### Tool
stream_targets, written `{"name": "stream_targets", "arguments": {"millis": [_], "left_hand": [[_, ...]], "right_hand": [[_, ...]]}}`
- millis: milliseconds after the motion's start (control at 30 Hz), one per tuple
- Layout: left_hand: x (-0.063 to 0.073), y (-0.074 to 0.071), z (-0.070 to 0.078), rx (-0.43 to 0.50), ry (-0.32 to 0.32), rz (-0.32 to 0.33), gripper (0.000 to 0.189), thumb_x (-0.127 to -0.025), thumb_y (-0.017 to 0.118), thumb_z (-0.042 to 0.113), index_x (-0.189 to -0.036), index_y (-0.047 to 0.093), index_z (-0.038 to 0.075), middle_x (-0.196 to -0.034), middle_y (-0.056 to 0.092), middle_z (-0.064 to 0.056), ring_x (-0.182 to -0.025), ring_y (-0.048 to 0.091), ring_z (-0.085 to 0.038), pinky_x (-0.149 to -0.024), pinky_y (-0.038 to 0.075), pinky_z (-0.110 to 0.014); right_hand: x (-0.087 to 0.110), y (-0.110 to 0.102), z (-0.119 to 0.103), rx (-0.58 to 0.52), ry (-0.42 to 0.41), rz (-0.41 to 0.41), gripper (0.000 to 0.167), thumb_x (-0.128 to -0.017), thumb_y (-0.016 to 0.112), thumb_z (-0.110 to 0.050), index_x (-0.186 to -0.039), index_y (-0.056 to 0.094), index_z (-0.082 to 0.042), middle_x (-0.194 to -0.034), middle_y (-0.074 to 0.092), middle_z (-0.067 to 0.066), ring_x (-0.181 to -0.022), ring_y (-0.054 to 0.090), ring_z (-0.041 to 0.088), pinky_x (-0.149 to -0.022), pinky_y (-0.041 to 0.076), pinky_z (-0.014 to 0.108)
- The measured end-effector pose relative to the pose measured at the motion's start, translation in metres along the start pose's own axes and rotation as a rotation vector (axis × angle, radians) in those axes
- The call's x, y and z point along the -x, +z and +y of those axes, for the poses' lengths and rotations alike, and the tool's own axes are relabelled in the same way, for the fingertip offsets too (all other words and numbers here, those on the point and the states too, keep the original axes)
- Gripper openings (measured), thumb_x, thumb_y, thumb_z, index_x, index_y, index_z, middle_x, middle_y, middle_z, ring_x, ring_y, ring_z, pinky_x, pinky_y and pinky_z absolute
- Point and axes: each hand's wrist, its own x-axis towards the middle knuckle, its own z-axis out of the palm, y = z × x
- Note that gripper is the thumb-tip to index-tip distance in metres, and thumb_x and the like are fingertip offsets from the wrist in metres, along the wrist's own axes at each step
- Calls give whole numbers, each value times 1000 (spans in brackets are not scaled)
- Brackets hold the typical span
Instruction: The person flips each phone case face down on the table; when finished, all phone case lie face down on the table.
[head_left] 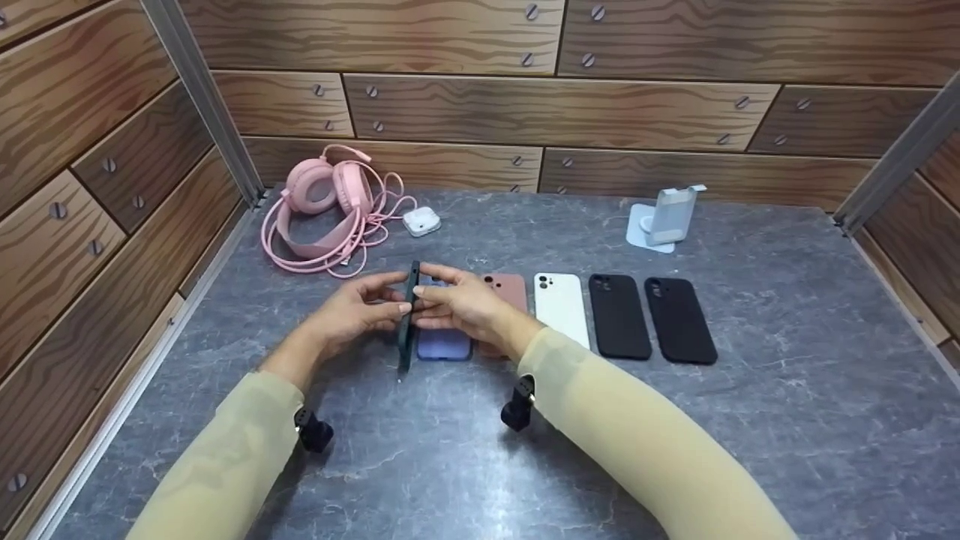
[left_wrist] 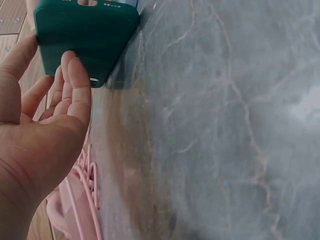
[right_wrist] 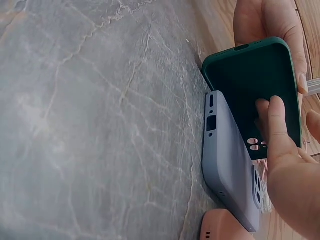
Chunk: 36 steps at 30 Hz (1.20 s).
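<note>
A dark green phone case stands on its long edge, tilted up from the table, between both hands. My left hand holds it from the back, its fingers against the outer face in the left wrist view. From the other side my right hand grips it, thumb near the upper edge and fingers reaching onto the hollow inner face. Camera holes show at the case's far end in the right wrist view. A lavender phone case lies right beside it, partly hidden by my right hand in the head view.
Rightward in a row lie a dusty pink case, a white case, a black case and another black case. Behind are pink headphones, a small white square item and a pale blue stand.
</note>
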Motion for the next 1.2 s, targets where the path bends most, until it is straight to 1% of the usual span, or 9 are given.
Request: {"name": "stream_targets", "arguments": {"millis": [167,333,400,533,733,900,1000,1133,1200], "left_hand": [[-1,3,-2,23,-1,-12,67,-97,74,2,-158,46,0,-124,58,-16,-94,63,-19,-88,59,-36],[-2,6,-4,32,-16,-50,71,-97,75,3,-161,43,2,-128,57,-17,-93,64,-18,-83,59,-33],[-2,5,-5,31,-21,-55,72,-97,75,4,-161,43,4,-128,56,-17,-93,64,-18,-81,59,-32],[-1,4,-5,28,-12,-48,71,-97,75,3,-162,43,5,-128,56,-18,-93,64,-18,-77,58,-31],[1,2,-6,3,1,-55,71,-97,76,3,-161,45,6,-126,56,-18,-93,65,-19,-75,58,-30],[-1,4,-7,-24,19,-59,71,-96,77,5,-160,47,6,-125,56,-17,-97,64,-20,-75,58,-31],[-2,5,-8,-48,25,-42,69,-95,78,6,-158,49,6,-124,58,-16,-95,63,-19,-71,55,-29],[-5,7,-10,-105,39,2,65,-94,80,8,-154,55,5,-121,62,-16,-88,61,-19,-65,49,-27],[-6,8,-11,-134,48,26,65,-93,81,10,-153,56,6,-121,63,-17,-89,62,-20,-65,49,-28]], "right_hand": [[0,-2,1,2,-2,16,68,-105,66,-5,-166,35,-8,-103,72,18,-88,75,26,-93,61,44],[1,-4,2,2,-1,46,66,-104,67,-5,-164,39,-8,-109,75,23,-86,76,26,-88,62,41],[1,-3,2,2,-4,55,65,-104,67,-6,-163,40,-8,-111,75,23,-86,77,25,-86,63,39],[-1,0,2,2,-15,76,66,-102,71,-6,-162,43,-7,-107,76,22,-85,77,25,-82,64,37],[-3,4,2,35,1,139,65,-99,75,-6,-159,48,-7,-103,77,20,-75,75,20,-71,63,30],[-3,4,2,76,-7,186,65,-97,77,-6,-157,50,-6,-108,77,20,-69,75,17,-62,60,25],[-4,4,2,100,-14,214,64,-97,77,-5,-155,52,-5,-112,77,21,-66,74,15,-58,58,22],[-5,2,2,130,-24,248,61,-96,77,-3,-153,55,-5,-115,75,22,-62,72,13,-54,54,19],[-5,1,1,140,-28,258,61,-95,77,-3,-153,56,-6,-116,75,23,-62,71,12,-53,53,19]]}}
